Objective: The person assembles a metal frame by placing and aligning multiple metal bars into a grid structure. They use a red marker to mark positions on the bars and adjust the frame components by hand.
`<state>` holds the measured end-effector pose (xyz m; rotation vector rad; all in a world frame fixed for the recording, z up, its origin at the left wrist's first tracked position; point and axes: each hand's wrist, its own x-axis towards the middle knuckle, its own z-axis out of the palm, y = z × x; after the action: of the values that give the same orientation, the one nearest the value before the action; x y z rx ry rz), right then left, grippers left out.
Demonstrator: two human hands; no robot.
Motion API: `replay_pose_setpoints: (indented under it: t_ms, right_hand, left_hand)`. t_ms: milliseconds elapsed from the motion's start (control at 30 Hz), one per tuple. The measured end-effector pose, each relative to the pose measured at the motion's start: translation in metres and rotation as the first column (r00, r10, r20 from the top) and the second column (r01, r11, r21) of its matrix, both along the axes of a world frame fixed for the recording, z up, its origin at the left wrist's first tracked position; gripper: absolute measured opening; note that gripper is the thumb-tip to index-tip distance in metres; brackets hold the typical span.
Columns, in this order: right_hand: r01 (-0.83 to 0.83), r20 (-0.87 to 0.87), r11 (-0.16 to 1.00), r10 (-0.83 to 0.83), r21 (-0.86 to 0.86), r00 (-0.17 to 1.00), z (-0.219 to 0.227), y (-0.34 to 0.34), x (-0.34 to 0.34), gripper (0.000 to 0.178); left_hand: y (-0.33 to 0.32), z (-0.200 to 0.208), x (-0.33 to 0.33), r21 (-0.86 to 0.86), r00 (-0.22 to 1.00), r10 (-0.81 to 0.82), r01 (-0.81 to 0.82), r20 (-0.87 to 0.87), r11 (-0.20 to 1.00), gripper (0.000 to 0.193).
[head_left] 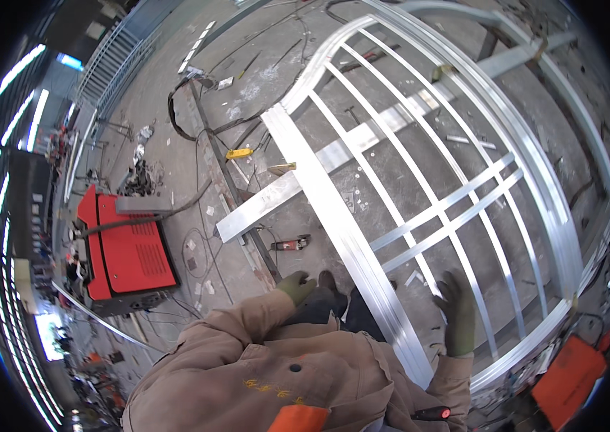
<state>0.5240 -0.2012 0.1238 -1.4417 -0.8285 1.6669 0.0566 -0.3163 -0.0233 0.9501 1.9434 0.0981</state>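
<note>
An olive work glove covers my left hand (296, 288), which hangs beside my body, left of the frame. Its fingers are loosely bent and apart, with nothing seen in them. My right hand (457, 313), gloved too, is over the near part of a shiny metal gate-like frame (333, 205), close to a thin bar (428, 277). Those fingers are spread; whether they touch the bar is unclear. Slender bars run lengthwise through the frame, crossed by two short flat bars (456, 216). A wide metal tube (265, 205) passes underneath.
A red machine (132, 248) stands on the left, with a cable across it. An angle grinder (290, 245) and a yellow tool (238, 153) lie left of the frame. Cables (175, 115) and scraps litter the floor. An orange case (570, 381) is at lower right.
</note>
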Motion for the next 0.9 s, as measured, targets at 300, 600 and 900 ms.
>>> replay_pose_setpoints:
  t_ms: [300,600,900]
  right_hand:
    - [-0.696,-0.165,-0.172,0.906,0.697,-0.389,0.135,-0.101,-0.339,0.068]
    - [-0.809,0.134,-0.536,0.844,0.24,-0.519,0.07,-0.165,-0.418,0.055]
    - [-0.79,0.3,-0.481,0.872,0.379,-0.387,0.153,-0.126,-0.458,0.044]
  left_hand:
    - [-0.264,-0.084,-0.176,-0.167,0.972,0.232,-0.233,-0.025,0.958,0.067]
    - [-0.406,-0.106,-0.16,-0.328,0.833,0.554,-0.521,0.006,0.788,0.055]
    - [-0.353,-0.083,-0.106,-0.112,0.878,0.412,-0.396,0.245,0.911,0.057]
